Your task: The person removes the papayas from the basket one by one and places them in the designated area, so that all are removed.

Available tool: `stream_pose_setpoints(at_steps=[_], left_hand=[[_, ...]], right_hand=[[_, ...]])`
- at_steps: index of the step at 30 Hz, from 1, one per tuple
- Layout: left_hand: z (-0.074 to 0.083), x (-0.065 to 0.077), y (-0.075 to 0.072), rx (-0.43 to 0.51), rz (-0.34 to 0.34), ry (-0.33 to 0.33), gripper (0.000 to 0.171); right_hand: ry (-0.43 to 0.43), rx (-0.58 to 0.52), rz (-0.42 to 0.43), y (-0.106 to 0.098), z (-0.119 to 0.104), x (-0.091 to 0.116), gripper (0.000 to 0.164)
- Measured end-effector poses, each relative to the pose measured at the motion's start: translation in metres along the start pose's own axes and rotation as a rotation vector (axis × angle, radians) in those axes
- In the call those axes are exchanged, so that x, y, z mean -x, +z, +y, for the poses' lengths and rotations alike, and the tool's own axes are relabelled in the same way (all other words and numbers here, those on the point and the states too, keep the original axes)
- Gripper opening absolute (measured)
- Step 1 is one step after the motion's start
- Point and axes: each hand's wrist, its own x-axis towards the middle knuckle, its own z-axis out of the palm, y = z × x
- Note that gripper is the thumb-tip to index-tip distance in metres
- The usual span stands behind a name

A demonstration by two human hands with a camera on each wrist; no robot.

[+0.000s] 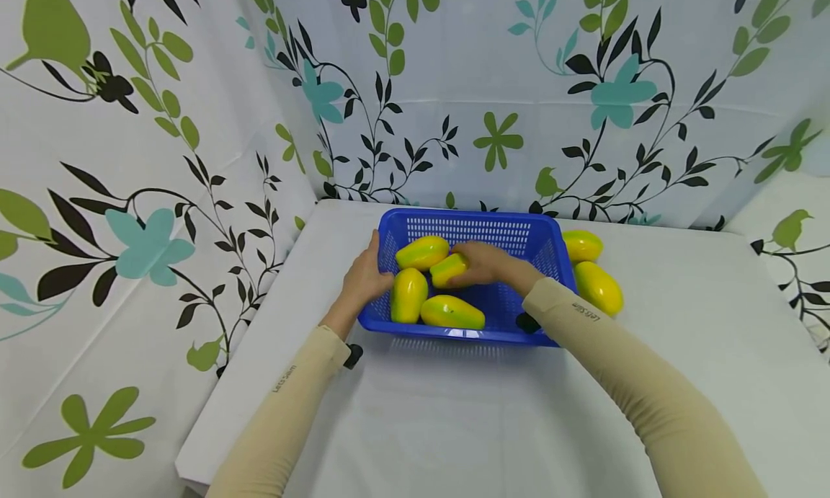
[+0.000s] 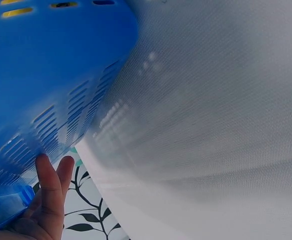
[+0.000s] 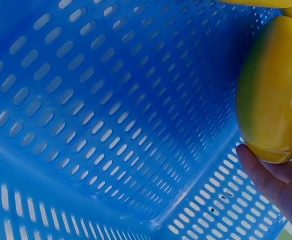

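Grasping a glossy, oval, yellow-green fruit (image 1: pixel 446 272) inside the slotted blue plastic basket (image 1: pixel 454 333) with the outstretched right hand (image 1: pixel 483 264), and clasping its left rim with the left hand (image 1: pixel 365 278)!

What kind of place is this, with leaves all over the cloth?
Probably a small indoor work spot, though I can't tell which room: patterned cloth hangs behind a white table, where a blue basket holds yellow fruit.
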Motion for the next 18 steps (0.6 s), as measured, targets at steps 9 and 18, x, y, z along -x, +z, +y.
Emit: stream_pose_setpoints(at_steps=[9, 18], left_hand=[[0.003, -0.002, -0.003, 0.010, -0.015, -0.001, 0.099], [0.001, -0.001, -0.001, -0.019, -0.025, -0.006, 0.099]], right_hand=[[0.013, 0.027, 0.049, -0.016, 0.000, 0.009, 0.072], [-0.002, 0.001, 0.112, -0.034, 0.008, 0.031, 0.076]])
